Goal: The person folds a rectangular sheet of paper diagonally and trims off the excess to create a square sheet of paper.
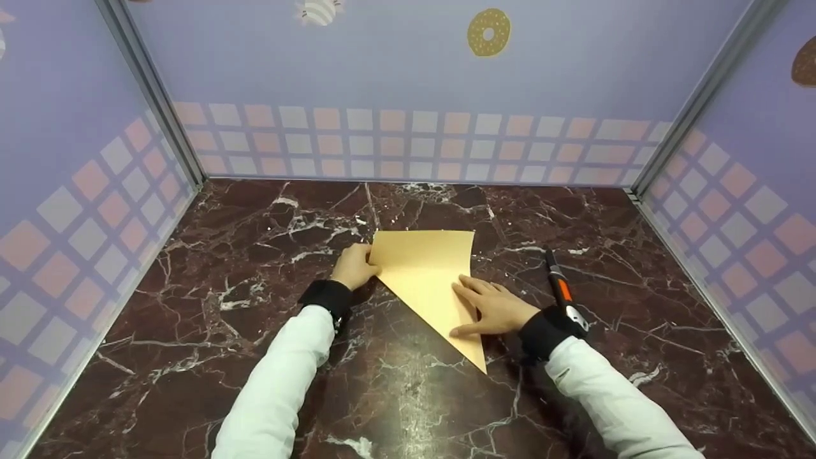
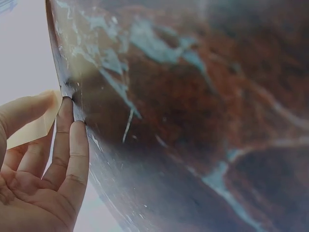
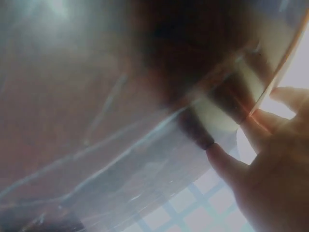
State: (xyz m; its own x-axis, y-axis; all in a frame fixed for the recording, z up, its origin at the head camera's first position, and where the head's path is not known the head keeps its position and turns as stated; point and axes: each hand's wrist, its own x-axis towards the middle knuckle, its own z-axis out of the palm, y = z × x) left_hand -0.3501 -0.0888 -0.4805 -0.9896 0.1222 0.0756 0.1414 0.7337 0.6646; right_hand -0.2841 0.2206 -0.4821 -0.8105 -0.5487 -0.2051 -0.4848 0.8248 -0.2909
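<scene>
Leftmost, we see a lilac side wall (image 1: 64, 102) with pink and white squares, then a white left sleeve (image 1: 271, 389) ending in a black cuff (image 1: 324, 298). Our left grip (image 1: 355, 266) pinches the left edge of a yellow paper sheet (image 1: 424, 264) between thumb and fingers. The sheet lies on the dark red, white-veined table (image 1: 191, 363), between our hands, its far edge nearly straight, its lower left side slanting to a point near us. Our right grip (image 1: 494, 307) is open, fingers spread on the sheet's right side. Right of the right cuff (image 1: 546, 333), just beside it, lies a black tool (image 1: 558, 280) with an orange patch.
</scene>
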